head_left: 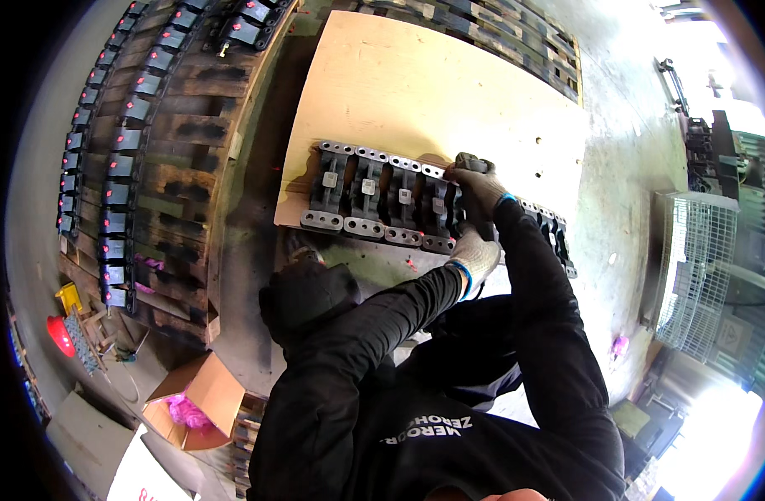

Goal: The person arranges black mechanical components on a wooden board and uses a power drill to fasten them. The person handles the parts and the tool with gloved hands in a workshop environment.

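My two gloved hands are closed around one dark metal casting (476,219), which sits between other castings in a row. My right hand (480,189) grips its far end, and my left hand (476,255) is wrapped about its near end. Their grip hides much of the part. To the left of my hands stand several similar castings (405,196), side by side, with pale drilled pads at both ends and a small light label in the middle. More castings (549,230) continue to the right, partly behind my right forearm. The row lies along the near edge of a tan board (416,92).
At left, a wooden pallet (182,167) carries rows of black parts with red marks (128,138). A cardboard box (215,384) with pink plastic stands at lower left. Wire mesh cages (696,267) are at right. Another pallet (516,33) lies beyond the board.
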{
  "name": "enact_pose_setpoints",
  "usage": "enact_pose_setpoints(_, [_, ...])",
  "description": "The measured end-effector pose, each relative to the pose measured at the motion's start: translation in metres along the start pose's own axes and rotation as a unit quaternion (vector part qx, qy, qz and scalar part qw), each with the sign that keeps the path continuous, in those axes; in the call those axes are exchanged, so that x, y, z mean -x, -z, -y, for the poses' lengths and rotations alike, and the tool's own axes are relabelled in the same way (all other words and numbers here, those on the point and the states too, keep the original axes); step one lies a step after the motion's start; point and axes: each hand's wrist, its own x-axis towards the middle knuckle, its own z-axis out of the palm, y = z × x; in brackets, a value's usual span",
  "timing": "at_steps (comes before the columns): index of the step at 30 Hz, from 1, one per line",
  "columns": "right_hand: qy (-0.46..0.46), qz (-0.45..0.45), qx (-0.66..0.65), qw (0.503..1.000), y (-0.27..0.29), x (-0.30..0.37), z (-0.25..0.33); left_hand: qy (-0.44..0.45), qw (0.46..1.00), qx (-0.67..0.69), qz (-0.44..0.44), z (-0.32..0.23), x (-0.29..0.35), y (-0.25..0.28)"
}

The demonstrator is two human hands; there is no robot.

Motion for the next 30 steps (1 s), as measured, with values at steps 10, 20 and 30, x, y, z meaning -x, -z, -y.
enact_pose_setpoints(10, [0.052,0.025,0.121,0.991,0.015,0.026,-0.003,-0.042,0.997,-0.054,0.027,0.008,0.000,-0.004])
enact_pose_setpoints(20, [-0.033,-0.036,0.012,0.999,0.024,0.065,0.020,-0.087,0.994,-0.029,0.064,0.041,-0.030,-0.025])
enact_pose_setpoints(30, [-0.040,-0.035,-0.004,0.999,0.024,0.035,-0.006,-0.069,0.996,-0.003,0.058,0.018,-0.004,-0.017])
